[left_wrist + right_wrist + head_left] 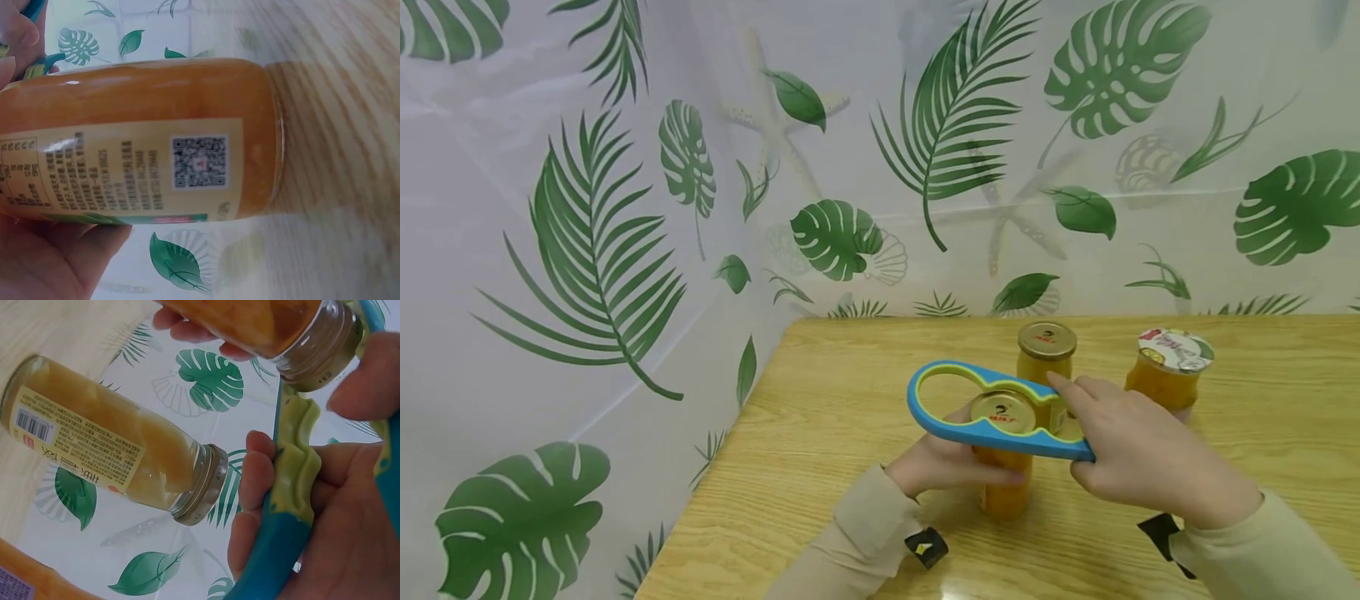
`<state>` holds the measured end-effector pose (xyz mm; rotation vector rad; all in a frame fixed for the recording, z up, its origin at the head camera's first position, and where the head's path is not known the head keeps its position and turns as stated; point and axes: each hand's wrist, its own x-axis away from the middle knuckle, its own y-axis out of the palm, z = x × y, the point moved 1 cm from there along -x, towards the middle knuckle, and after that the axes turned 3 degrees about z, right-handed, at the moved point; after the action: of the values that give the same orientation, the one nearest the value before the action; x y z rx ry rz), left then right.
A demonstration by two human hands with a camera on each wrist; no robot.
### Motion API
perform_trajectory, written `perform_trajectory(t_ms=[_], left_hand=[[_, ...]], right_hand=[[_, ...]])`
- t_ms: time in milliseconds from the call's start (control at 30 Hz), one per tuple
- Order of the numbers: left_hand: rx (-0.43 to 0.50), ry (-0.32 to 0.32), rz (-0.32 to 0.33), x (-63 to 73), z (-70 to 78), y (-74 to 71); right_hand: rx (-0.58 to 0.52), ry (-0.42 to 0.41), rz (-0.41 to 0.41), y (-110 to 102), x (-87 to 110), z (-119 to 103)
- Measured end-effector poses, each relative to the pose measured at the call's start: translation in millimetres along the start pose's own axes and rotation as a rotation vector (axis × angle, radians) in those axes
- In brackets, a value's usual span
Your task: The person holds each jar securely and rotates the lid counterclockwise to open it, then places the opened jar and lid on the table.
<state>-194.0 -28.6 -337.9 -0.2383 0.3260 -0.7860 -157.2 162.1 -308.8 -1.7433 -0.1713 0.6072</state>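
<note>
My left hand (934,464) grips a glass jar of orange fruit (1003,500) around its side, and the jar stands upright near the middle of the table. A printed label with a QR code (199,162) faces the left wrist camera. My right hand (1150,450) holds one end of a blue jar opener (955,432) with a wavy yellow-green lining (292,450). The opener lies level at the jar's gold lid (1002,412), which shows inside one of its middle openings. Its largest loop extends to the left of the lid.
Right behind the opener stands a second jar (1047,343) with a gold lid and pale yellow contents. Farther right is a squat orange jar (1172,358) with a patterned lid. A leaf-printed sheet (925,275) hangs behind the wooden table (790,467) and along its left side.
</note>
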Motion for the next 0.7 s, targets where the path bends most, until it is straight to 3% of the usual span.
perform_trajectory(t_ms=[167, 367, 700], left_hand=[[0.020, 0.017, -0.008, -0.5, 0.0, 0.5], [-0.019, 0.006, -0.002, 0.0, -0.4, -0.2], [-0.030, -0.009, -0.011, -1.7, -2.1, 0.1]], right_hand=[[0.015, -0.010, 0.003, 0.6, 0.5, -4.1], [0.039, -0.021, 0.020, 0.5, 0.2, -7.5], [0.105, 0.007, -0.023, -2.1, -3.7, -10.4]])
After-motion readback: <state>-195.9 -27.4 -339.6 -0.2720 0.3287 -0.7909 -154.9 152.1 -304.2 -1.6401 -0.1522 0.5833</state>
